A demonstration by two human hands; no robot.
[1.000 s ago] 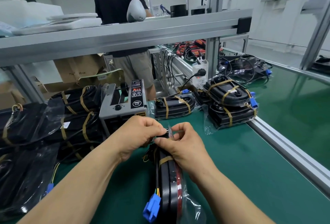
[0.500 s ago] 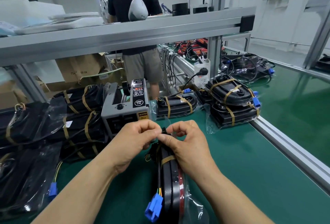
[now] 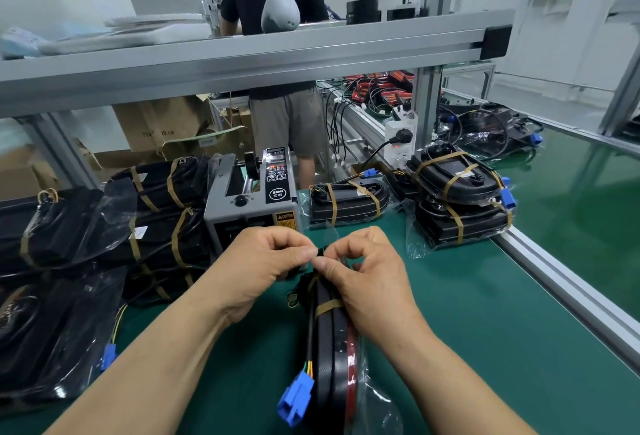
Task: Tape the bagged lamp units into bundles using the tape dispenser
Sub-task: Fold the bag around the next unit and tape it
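My left hand point(image 3: 263, 261) and right hand point(image 3: 367, 275) both pinch the top end of the bagged lamp unit point(image 3: 332, 358), standing on edge on the green surface point(image 3: 485, 330), I think to press tape down. The tape dispenser point(image 3: 249, 206) sits just behind, within reach.

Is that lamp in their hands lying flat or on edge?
On edge: the bagged lamp unit stands narrow side down on the green mat, left hand and right hand pinching its top.
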